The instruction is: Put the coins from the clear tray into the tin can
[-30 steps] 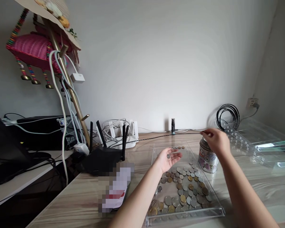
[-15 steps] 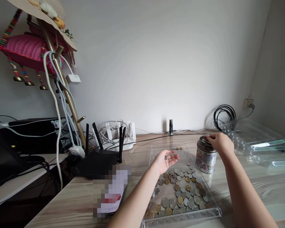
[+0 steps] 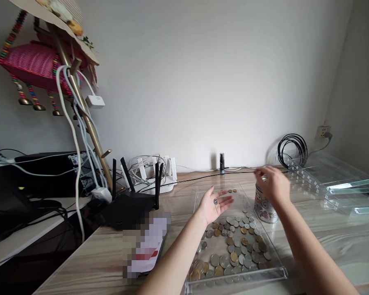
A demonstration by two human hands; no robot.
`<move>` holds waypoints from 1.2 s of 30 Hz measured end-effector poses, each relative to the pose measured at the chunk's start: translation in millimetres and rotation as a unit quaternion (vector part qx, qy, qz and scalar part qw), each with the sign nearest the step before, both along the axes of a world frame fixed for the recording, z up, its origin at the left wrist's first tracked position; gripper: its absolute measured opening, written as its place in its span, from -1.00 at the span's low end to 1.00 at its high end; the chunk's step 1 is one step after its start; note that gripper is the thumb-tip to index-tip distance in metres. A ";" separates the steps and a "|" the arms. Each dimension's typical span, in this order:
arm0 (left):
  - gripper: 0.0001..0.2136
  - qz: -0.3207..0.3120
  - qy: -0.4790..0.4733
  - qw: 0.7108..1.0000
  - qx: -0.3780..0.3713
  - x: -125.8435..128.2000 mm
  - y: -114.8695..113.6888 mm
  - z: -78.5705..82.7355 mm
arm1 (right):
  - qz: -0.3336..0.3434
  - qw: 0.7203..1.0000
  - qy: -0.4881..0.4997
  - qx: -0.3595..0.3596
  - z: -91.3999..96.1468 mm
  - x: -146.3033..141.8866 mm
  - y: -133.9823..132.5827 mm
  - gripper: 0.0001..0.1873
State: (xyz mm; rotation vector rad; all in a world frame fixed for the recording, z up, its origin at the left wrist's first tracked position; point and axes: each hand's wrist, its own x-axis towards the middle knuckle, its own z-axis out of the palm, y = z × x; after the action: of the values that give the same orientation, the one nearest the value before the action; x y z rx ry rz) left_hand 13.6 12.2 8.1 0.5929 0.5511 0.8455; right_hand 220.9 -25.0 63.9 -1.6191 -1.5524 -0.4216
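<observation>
My left hand (image 3: pixel 213 206) is held palm up over the clear tray, its fingers stretched out and a small silver coin (image 3: pixel 215 201) lying on the palm. Above the patterned metal tin (image 3: pixel 266 211), my right hand (image 3: pixel 274 184) has its fingers bent together in a pinch; whether anything is between them is hidden. That hand covers much of the tin's top. Many silver and gold-coloured coins (image 3: pixel 234 257) lie spread in the clear plastic tray (image 3: pixel 236 275) below my hands, and a couple of gold-coloured ones sit near its far edge.
A phone (image 3: pixel 147 246) lies left of the tray, partly blurred out. Behind it stand a black router (image 3: pixel 130 207) and a white router (image 3: pixel 169 180) with cables. A small dark bottle (image 3: pixel 222 163) stands by the wall. Clear plastic trays (image 3: pixel 341 184) and coiled black cable (image 3: pixel 292 149) are at right.
My right hand has lifted from the tin's top and shifted a little left and up. My left hand stays palm up, with the coin still on it.
</observation>
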 end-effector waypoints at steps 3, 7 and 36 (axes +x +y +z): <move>-0.55 -0.020 -0.025 0.999 0.015 0.4 -1.6 1.7 | 0.225 0.970 -0.070 -0.063 -14.9 -47.0 -6.2 -0.73; -0.54 -0.057 -0.039 0.998 0.015 1.7 -2.6 3.9 | 0.315 0.929 -0.151 -0.126 -36.2 -82.6 -6.0 -0.77; -0.56 0.063 0.666 0.599 0.440 -4.0 39.6 -44.8 | 0.161 0.954 -0.127 -0.219 -27.5 -41.7 31.5 -0.63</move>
State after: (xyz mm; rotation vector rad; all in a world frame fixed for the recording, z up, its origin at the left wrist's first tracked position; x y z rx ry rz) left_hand 9.6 51.9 -36.7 2.2180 1.5651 0.6223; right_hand 179.2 6.4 36.4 -1.6330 -2.1831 -0.1113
